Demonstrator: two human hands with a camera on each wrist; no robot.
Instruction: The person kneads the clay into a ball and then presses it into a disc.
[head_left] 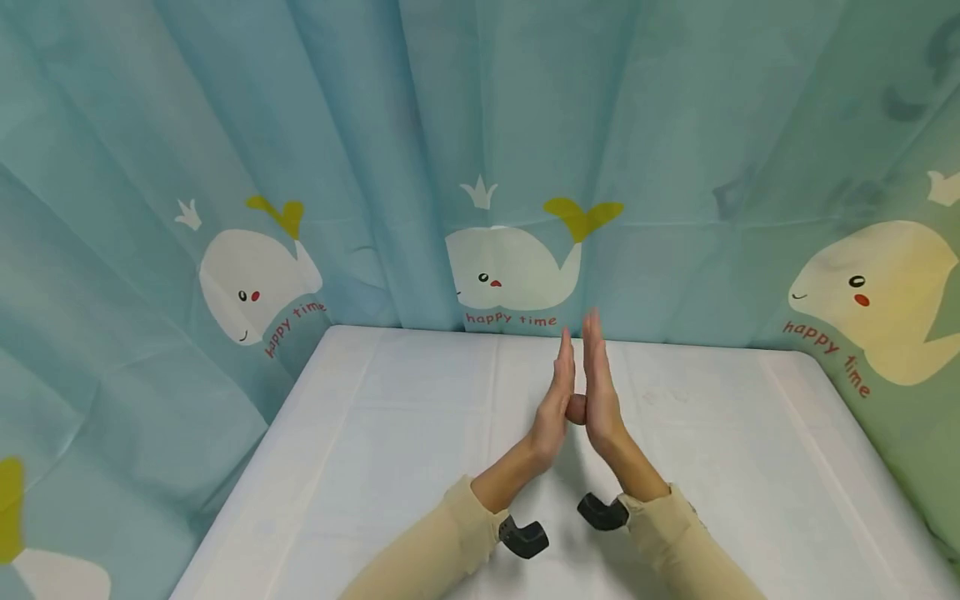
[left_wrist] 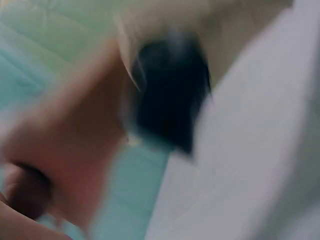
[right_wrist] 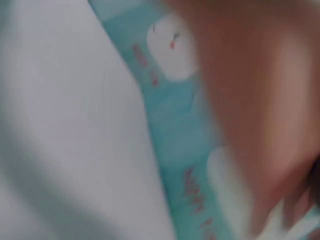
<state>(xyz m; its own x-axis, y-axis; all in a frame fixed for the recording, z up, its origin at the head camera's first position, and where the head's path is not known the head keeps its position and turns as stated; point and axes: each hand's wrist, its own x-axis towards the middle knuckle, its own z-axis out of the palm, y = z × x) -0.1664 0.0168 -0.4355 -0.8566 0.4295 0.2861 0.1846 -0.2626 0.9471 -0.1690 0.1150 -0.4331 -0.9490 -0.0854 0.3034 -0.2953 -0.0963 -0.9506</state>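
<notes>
Both hands stand upright over the white table, palms facing, fingers straight and pointing away. Between the palms sits a small, round, reddish-brown lump (head_left: pixel 576 409); its exact kind cannot be told. My left hand (head_left: pixel 553 412) presses it from the left, and my right hand (head_left: pixel 602 400) from the right. The fingertips of the two hands are slightly apart. In the left wrist view the brown lump (left_wrist: pixel 30 195) shows dark and blurred beside a palm. The right wrist view is badly blurred, with a hand (right_wrist: pixel 260 105) filling its right side.
A white-covered table (head_left: pixel 405 433) lies under the hands. Blue-green curtains (head_left: pixel 360 125) with printed whales and "happy time" hang behind it and along its sides. Black camera mounts (head_left: pixel 525 537) jut inward from both sleeved wrists.
</notes>
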